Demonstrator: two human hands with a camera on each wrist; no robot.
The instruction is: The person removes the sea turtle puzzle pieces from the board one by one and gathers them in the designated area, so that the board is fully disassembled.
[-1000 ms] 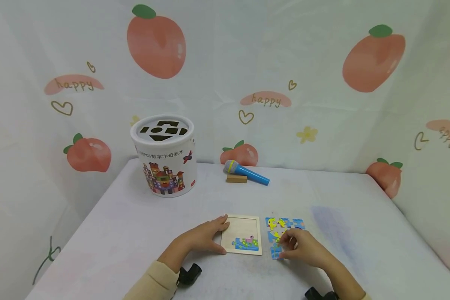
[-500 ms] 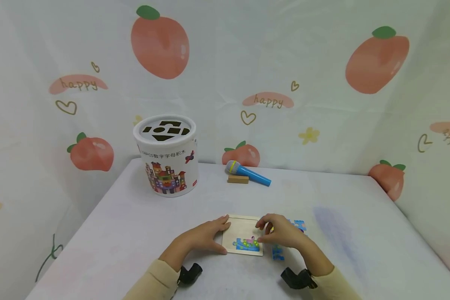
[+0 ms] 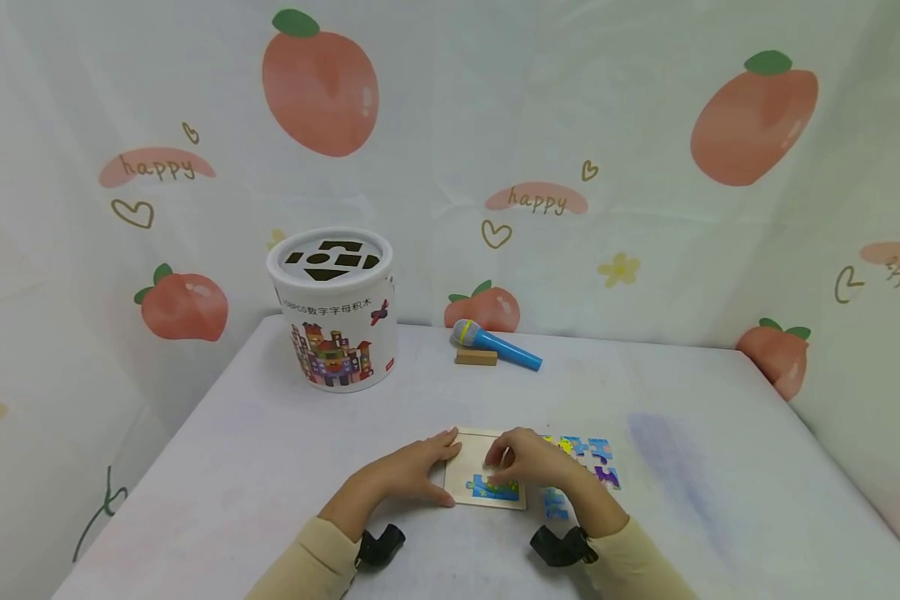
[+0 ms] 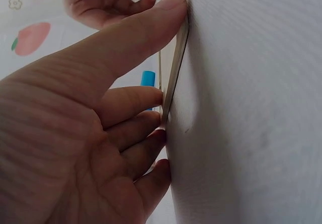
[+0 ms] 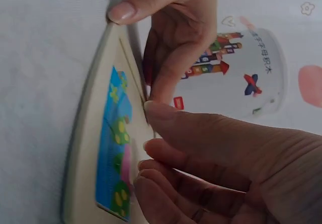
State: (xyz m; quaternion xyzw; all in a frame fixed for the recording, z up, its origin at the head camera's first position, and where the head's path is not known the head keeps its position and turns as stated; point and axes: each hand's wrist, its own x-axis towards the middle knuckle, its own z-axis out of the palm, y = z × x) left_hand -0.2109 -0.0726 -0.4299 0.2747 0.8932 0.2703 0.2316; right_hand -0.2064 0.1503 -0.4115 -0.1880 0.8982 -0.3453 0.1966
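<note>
A square wooden puzzle tray (image 3: 468, 451) lies on the table with joined blue-green puzzle pieces (image 5: 107, 158) along its near side. My left hand (image 3: 407, 475) steadies the tray's left side, its thumb stretched along the near corner and its fingers at the far one; in the left wrist view the thumb (image 4: 146, 30) touches the wooden edge. Over the tray, my right hand (image 3: 528, 461) pinches a puzzle piece that its bent fingers almost wholly hide. Loose puzzle pieces (image 3: 601, 450) in blue, yellow and purple lie right of the tray, partly behind the right hand.
At the back left stands a white bucket (image 3: 337, 333) with shape holes in its lid. A blue toy microphone (image 3: 504, 346) and a small brown wooden block (image 3: 476, 357) lie at the back middle. A printed curtain (image 3: 427, 150) hangs behind the table.
My right hand has moved left from the loose pieces to above the tray, in a pinching pose. The left hand stays at the tray's left side.
</note>
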